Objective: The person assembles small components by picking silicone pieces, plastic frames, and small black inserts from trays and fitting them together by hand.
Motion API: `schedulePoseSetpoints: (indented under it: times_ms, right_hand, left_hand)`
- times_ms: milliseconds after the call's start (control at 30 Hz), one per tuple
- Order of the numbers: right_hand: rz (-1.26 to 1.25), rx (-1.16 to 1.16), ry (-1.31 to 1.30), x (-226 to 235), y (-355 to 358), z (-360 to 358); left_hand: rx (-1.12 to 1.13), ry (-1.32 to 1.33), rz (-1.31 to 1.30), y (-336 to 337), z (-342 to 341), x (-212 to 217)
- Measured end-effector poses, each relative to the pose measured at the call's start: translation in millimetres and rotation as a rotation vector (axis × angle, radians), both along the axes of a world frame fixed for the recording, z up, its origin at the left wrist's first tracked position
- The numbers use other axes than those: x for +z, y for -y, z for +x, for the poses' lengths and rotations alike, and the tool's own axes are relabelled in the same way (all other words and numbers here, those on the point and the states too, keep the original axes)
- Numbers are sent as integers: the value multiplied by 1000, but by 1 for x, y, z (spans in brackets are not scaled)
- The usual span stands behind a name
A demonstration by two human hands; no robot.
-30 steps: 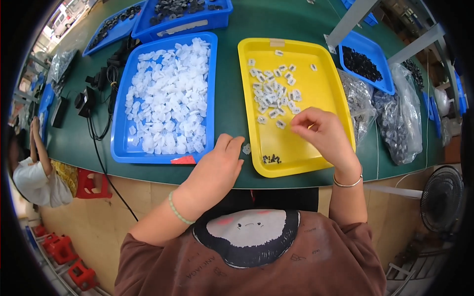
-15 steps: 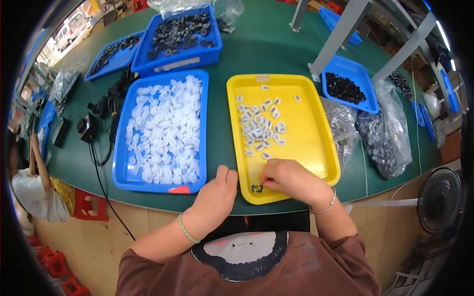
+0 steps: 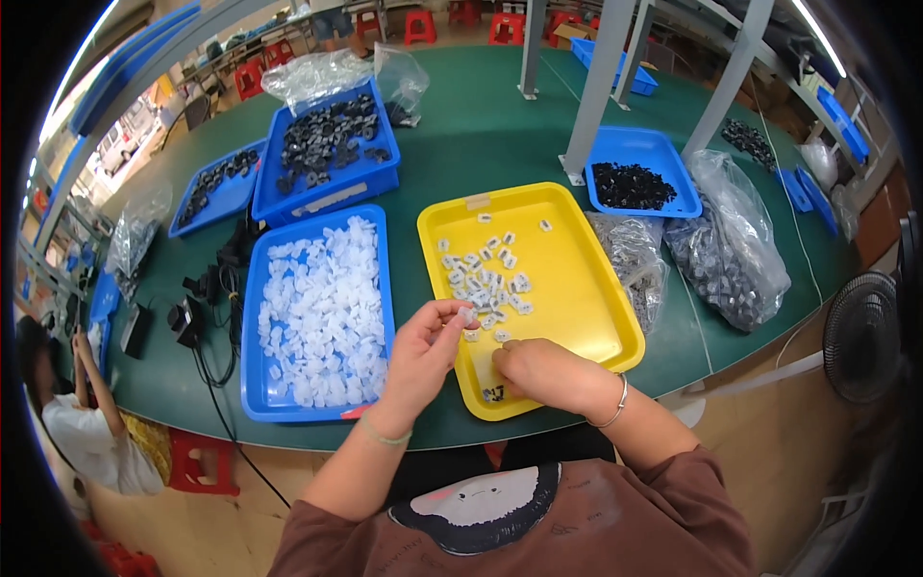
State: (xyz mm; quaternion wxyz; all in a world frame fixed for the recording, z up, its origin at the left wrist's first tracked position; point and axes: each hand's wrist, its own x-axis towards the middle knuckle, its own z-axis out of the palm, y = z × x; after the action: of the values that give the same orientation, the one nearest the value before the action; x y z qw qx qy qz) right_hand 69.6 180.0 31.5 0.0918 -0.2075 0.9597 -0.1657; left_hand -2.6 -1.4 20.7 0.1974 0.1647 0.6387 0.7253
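Note:
My left hand (image 3: 424, 354) is raised over the left rim of the yellow tray (image 3: 615, 322), pinching a small white plastic piece (image 3: 467, 315) between thumb and finger. Over the near part of that tray, my right hand (image 3: 550, 371) has its fingers curled together; whatever they may hold is hidden. A little heap of small black parts (image 3: 493, 393) lies in the tray's near left corner, just beside the right hand. Farther up the same tray several white pieces with dark centres (image 3: 484, 281) are scattered, mostly along its left side.
Left of the yellow tray stands a blue tray (image 3: 252, 337) full of white pieces (image 3: 322, 308). Behind it are blue trays of black parts (image 3: 327, 139). At right are a blue tray (image 3: 642, 141), plastic bags (image 3: 731, 250), grey metal posts (image 3: 594, 91) and a fan (image 3: 873, 363). Cables (image 3: 223, 385) run at left.
My left hand has risen from beside the yellow tray to over its rim, now with a white piece. My right hand has drawn back from the black parts. The whole view has shifted.

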Motion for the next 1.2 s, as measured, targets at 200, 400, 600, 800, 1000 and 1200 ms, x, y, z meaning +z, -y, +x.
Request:
schedulePoseSetpoints:
  times_ms: [200,400,600,800,1000,1200]
  right_hand:
    - [-372,-82,30,-7,-9,7]
    - [-651,-169,-123,-2,-15,4]
    - [-1051,-420,111,-10,-11,0]
    - [-1335,-548,7,-10,-4,-2]
    - [-1355,-519,-6,-14,8,-5]
    - [-1432,-526,-42,-16,14,-12]
  left_hand:
    - [137,-387,-32,-16,12,-23]
    - [124,-408,-55,-19,10,-29]
    - [174,-441,-19,-22,9,-33]
    - [177,-478,-100,-20,10,-29]
    - [121,-361,-69,-18,12,-25]
    - [72,-180,28,-18,13,-21]
